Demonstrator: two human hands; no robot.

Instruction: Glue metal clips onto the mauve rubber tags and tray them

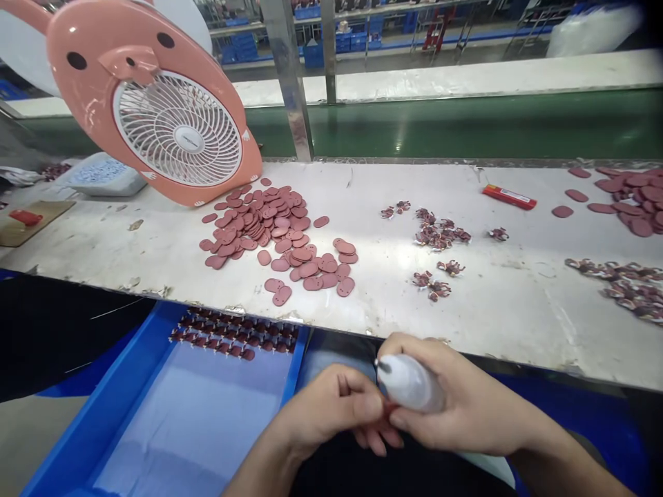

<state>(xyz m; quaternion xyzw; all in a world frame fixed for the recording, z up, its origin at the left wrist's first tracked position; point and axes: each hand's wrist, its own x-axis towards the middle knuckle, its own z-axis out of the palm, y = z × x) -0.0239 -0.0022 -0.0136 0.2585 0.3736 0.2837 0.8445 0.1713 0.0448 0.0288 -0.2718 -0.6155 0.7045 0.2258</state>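
My right hand point(460, 397) is closed around a white squeeze bottle point(414, 386) with a narrow dark tip, tilted toward the upper left. Right beside it, my left hand point(336, 407) is closed in a pinch below the bottle's tip. Whatever sits between those fingertips is hidden. Both hands are in front of the table's near edge. Dusty-red oval discs point(269, 221) lie in a loose heap on the table, some showing small holes. Small dark-red figure-like pieces point(440, 235) are scattered to the right of the heap.
A pink animal-shaped fan point(179, 131) stands behind the discs. At lower left, a blue tray point(124, 373) holds rows of dark-red pieces point(233, 335). A red and yellow packet point(509, 197), more discs point(639, 197) and figure pieces point(635, 286) lie at right. A metal post point(290, 83) rises behind.
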